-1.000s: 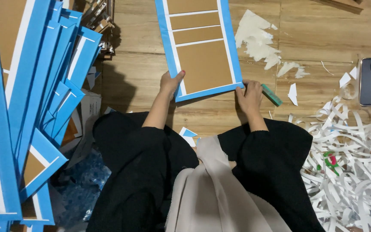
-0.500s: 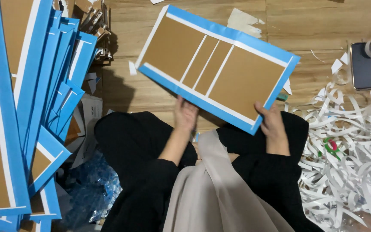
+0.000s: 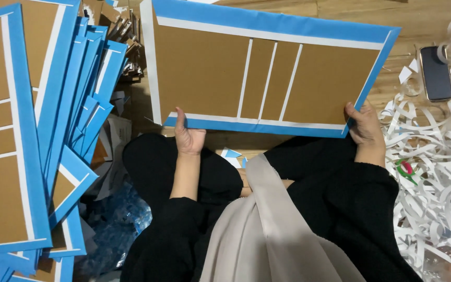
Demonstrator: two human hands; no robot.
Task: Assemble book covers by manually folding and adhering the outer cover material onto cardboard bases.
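I hold a brown cardboard panel (image 3: pixel 210 78) with a blue border and white strips, lying flat and wide across the view above my lap. My left hand (image 3: pixel 188 136) grips its near edge towards the left, thumb on top. My right hand (image 3: pixel 364 127) grips the near right corner. The panel has a narrow spine section in the middle between two larger brown fields. My legs in black cloth and a beige cloth sit below it.
A stack of similar blue-bordered panels (image 3: pixel 27 130) fans out on the left. White paper strips (image 3: pixel 434 177) pile up on the right, with a dark phone (image 3: pixel 435 73) on the wooden floor (image 3: pixel 434 21). A blue plastic bag (image 3: pixel 113 224) lies at lower left.
The panel has been lifted off the floor, turned from upright to wide, and brought closer to me. Both hands have stayed on its near edge.
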